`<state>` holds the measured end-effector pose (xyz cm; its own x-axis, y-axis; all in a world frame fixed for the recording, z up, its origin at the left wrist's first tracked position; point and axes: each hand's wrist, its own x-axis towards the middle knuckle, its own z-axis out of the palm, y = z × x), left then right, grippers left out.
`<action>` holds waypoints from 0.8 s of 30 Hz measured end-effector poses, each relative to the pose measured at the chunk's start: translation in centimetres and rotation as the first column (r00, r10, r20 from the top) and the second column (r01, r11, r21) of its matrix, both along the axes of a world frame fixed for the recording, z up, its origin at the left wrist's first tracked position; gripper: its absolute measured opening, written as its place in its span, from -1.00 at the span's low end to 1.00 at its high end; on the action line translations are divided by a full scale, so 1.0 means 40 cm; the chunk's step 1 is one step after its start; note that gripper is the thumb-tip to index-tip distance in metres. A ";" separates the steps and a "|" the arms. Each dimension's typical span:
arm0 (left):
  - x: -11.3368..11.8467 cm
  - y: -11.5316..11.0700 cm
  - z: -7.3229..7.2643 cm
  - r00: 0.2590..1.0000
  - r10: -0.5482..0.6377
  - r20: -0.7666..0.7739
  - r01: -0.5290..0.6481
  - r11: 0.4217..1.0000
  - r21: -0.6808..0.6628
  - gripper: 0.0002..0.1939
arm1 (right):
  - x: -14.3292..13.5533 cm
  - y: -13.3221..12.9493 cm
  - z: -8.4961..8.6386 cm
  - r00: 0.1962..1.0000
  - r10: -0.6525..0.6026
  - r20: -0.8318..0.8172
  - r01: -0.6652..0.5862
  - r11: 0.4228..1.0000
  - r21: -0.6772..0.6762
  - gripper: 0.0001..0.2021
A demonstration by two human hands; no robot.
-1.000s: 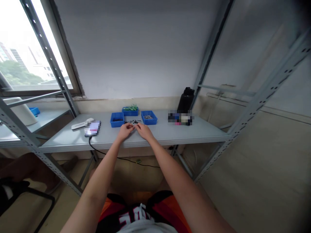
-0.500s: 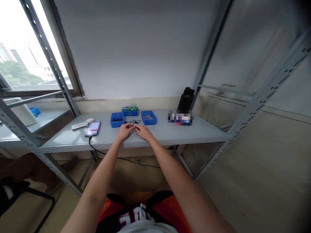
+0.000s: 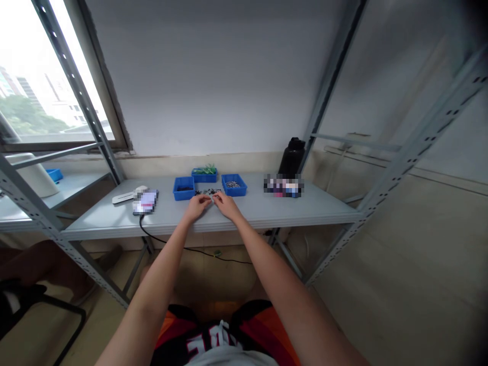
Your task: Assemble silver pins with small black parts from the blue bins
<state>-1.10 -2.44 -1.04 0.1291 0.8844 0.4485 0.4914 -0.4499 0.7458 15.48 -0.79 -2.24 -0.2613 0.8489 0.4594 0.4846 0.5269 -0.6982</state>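
My left hand (image 3: 197, 207) and my right hand (image 3: 225, 204) are close together over the front part of the grey table, both with fingers pinched. Whatever is between their fingertips is too small to make out. Just behind them lies a pile of small dark and pale pieces (image 3: 206, 192). A blue bin with dark pieces (image 3: 184, 195) stands left of the pile, and a blue bin with small metallic pieces (image 3: 235, 192) stands right of it. Behind, a third blue bin (image 3: 205, 178) holds green pieces (image 3: 206, 170).
On the grey table (image 3: 305, 211) stand a black bottle (image 3: 293, 157) and a blurred-out item (image 3: 282, 186) at the right. A phone (image 3: 145, 202) with a cable and a white object (image 3: 124, 197) lie left. Metal shelf posts frame both sides; a person's leg (image 3: 46, 264) shows lower left.
My right hand's fingers have shifted slightly up and away from my left fingertips, leaving a small gap. My left hand has barely moved.
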 end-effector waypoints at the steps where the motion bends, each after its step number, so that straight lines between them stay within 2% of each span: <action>1: 0.000 -0.002 0.002 1.000 -0.003 0.005 0.003 1.000 -0.002 -0.84 | 0.000 0.000 0.000 1.000 0.006 0.008 -0.006 1.000 -0.003 -0.79; 6: -0.004 0.003 -0.002 0.997 0.067 0.031 -0.067 0.997 -0.025 -0.79 | -0.001 0.009 -0.008 0.998 0.061 0.014 -0.061 0.998 -0.032 -0.82; 9: -0.007 0.011 -0.009 0.993 0.110 0.044 -0.109 0.994 -0.020 -0.74 | 0.000 0.024 -0.018 0.999 0.036 -0.037 -0.038 0.997 -0.060 -0.81; 15: -0.009 0.014 -0.011 0.992 0.116 0.042 -0.116 0.993 -0.013 -0.71 | 0.002 0.039 -0.033 0.999 0.028 -0.040 -0.029 0.999 -0.022 -0.81; 19: -0.007 0.014 -0.011 0.992 0.114 0.044 -0.114 0.993 -0.014 -0.76 | 0.002 0.035 -0.031 1.000 0.022 0.007 -0.022 1.000 -0.020 -0.82; 24: -0.008 0.018 -0.013 0.993 0.116 0.024 -0.116 0.993 0.012 -0.78 | 0.002 0.034 -0.028 1.000 -0.013 -0.025 0.013 1.000 -0.022 -0.82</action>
<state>-1.41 -1.72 -1.54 0.0155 0.8869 0.4617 0.5234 -0.4006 0.7520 15.56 0.58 -3.36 -0.2386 0.8619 0.4474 0.4735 0.5055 -0.7213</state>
